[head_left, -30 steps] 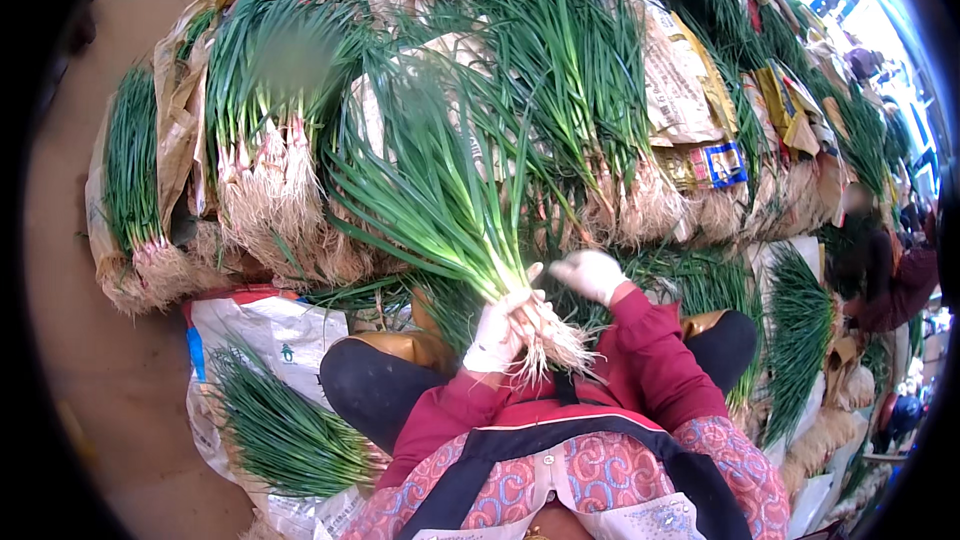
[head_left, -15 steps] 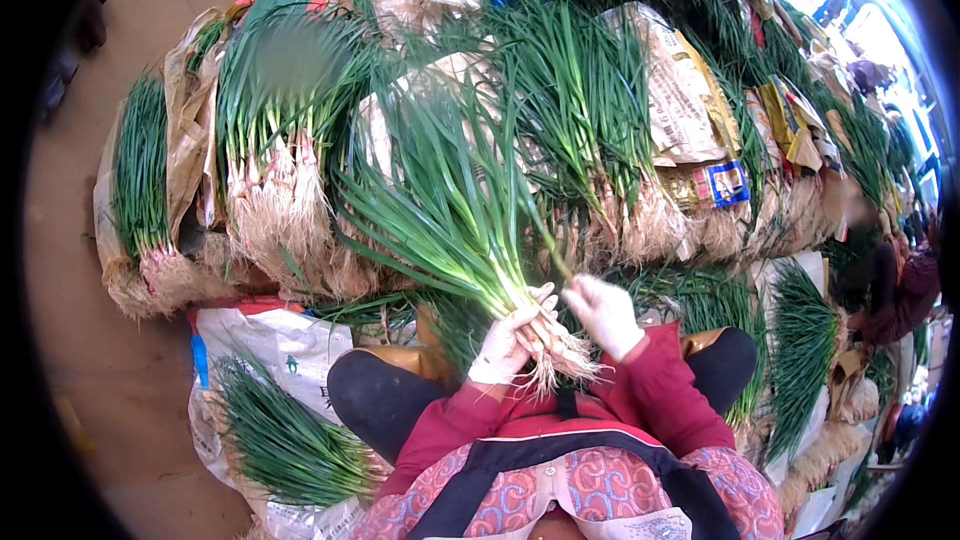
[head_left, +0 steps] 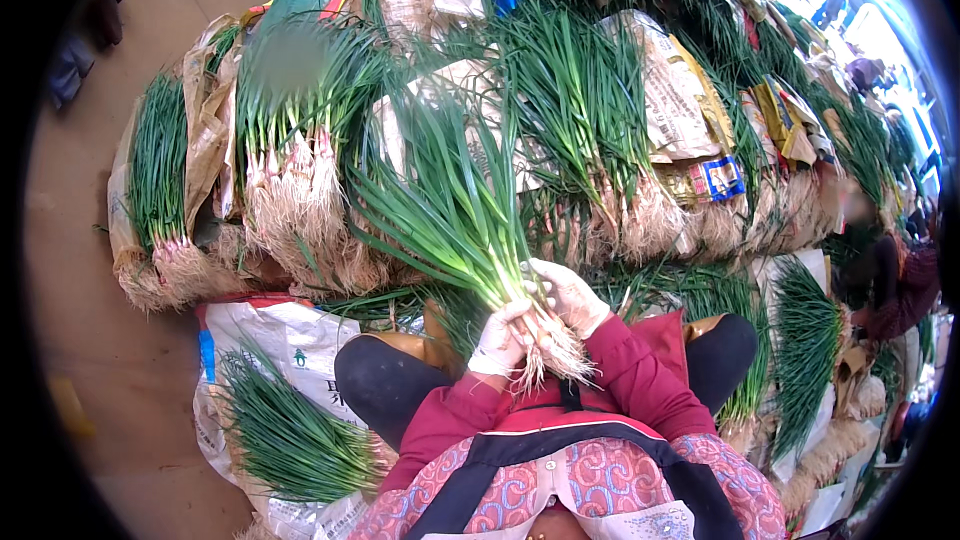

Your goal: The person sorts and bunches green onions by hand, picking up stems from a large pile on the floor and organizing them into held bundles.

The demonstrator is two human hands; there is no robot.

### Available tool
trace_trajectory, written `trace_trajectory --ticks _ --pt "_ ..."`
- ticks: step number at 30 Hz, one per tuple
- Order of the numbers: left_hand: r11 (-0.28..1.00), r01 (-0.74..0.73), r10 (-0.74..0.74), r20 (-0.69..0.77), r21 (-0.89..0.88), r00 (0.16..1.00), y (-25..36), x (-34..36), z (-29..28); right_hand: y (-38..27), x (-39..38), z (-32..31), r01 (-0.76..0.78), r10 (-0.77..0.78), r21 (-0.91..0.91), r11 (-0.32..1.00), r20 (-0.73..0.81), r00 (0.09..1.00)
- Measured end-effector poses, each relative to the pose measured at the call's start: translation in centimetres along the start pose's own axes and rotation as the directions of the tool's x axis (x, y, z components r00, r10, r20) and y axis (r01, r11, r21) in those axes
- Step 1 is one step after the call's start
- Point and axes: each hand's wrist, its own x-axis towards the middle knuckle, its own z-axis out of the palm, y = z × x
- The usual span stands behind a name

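Observation:
A bunch of spring onions [head_left: 470, 220] lies slantwise over my lap, its long green leaves fanning toward the far left and its pale roots toward my body. My left hand [head_left: 500, 342], in a white glove, is wrapped round the white stems from the left. From the right, my gloved right hand [head_left: 568, 297] closes on the same stems a little higher up, the back of the hand turned up. The roots [head_left: 560, 355] hang below both hands. Some of the fingers are hidden behind the stems.
Beyond my knees runs a row of stacked spring onions [head_left: 295, 160] with sacks [head_left: 660, 90] among them. At left, more spring onions [head_left: 290, 435] lie on a white sack [head_left: 315, 340]. Another pile [head_left: 805, 340] is at right, near a person in a dark red sleeve [head_left: 910, 290].
My right hand, apart from the bunch and pinching a single stalk before, has moved left and up onto the stems. That stalk no longer shows separately. The view has shifted slightly.

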Motion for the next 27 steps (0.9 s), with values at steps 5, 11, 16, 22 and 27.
trace_trajectory --ticks 5,11,16,22,27 --pt "0.998 -0.046 0.045 0.016 0.032 0.999 0.3 -0.6 0.8 0.8 0.2 -1.3 0.058 -0.078 -0.235 0.97 -0.076 0.994" --pt "0.989 -0.137 0.14 0.052 -0.062 0.989 1.7 -1.9 3.9 -4.7 2.5 -8.3 0.148 -0.783 -0.965 0.214 -0.079 0.617" --pt "0.997 -0.07 0.07 0.021 -0.03 0.997 0.6 -0.3 1.8 -6.2 4.6 -13.2 -0.422 -0.669 -0.906 0.022 -0.327 0.667" --pt "0.997 0.039 -0.033 0.097 -0.063 0.995 0.5 0.2 0.7 -5.0 3.3 -12.6 0.325 -0.58 -0.569 0.755 -0.35 0.736" --pt "0.999 0.028 -0.027 0.041 -0.046 0.999 -0.2 1.1 1.3 -2.6 -3.4 -5.5 0.372 -0.677 -0.811 0.452 -0.041 0.734"
